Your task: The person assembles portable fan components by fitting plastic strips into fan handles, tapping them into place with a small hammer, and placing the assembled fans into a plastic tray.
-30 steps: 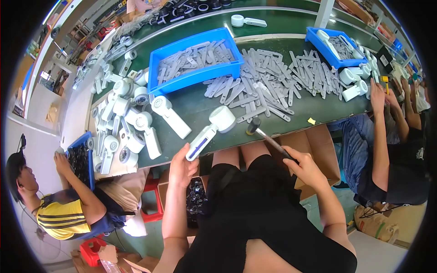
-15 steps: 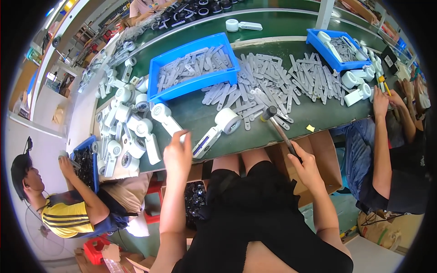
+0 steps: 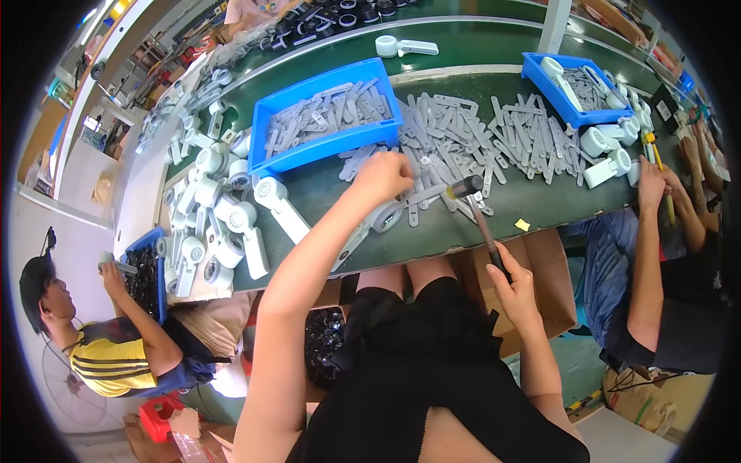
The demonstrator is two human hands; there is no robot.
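Observation:
My right hand (image 3: 515,282) grips the dark handle of a mallet (image 3: 485,224), its black and yellow head raised over the near edge of some grey plastic strips (image 3: 448,131). My left hand (image 3: 384,177) reaches over the bench to those strips, just in front of the large blue bin (image 3: 262,158). Its fingers are curled together at the pile, and whatever lies between them is hidden. Below that hand, a white handheld fan (image 3: 386,217) lies on the bench, partly covered by my left forearm. Another white fan (image 3: 282,207) rests to its left.
White fans (image 3: 231,224) are heaped at the left. A smaller blue bin (image 3: 571,112) stands at the far right. Co-workers sit on both sides; the right one's hands (image 3: 656,181) hold a yellow tool. A cardboard box (image 3: 552,270) stands below the bench edge. A yellow scrap (image 3: 522,224) lies nearby.
My left hand has moved from beside the left fan, forward and right to the strips. The mallet head has shifted slightly right; my right hand still grips it.

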